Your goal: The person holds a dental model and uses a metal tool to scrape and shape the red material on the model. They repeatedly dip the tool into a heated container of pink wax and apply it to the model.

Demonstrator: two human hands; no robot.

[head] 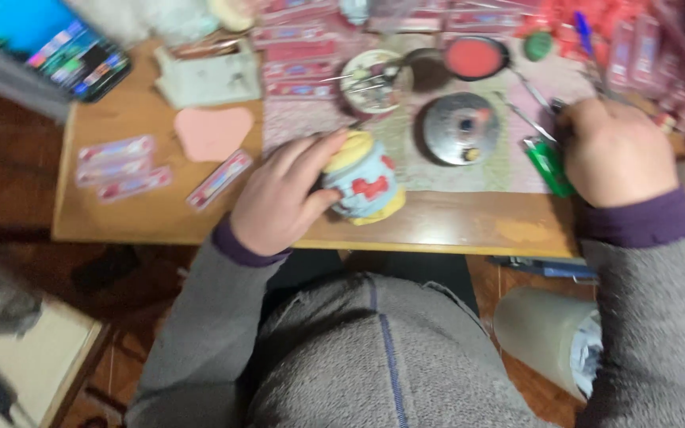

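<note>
Figurine (366,178), one small yellow-and-blue piece with red marks, sits in my left hand (279,202) at the near edge of the counter (160,214). My grip there is wrapped around its left side, thumb low and fingers over the top, and its long axis stands upright, leaning slightly. My right hand (616,150) is well right of the figurine, closed over the end of a thin metal tool (537,99); how tightly, I cannot tell. One green lighter (549,166) lies just beside that hand. One round grey lid (460,128) sits beyond the figurine.
</note>
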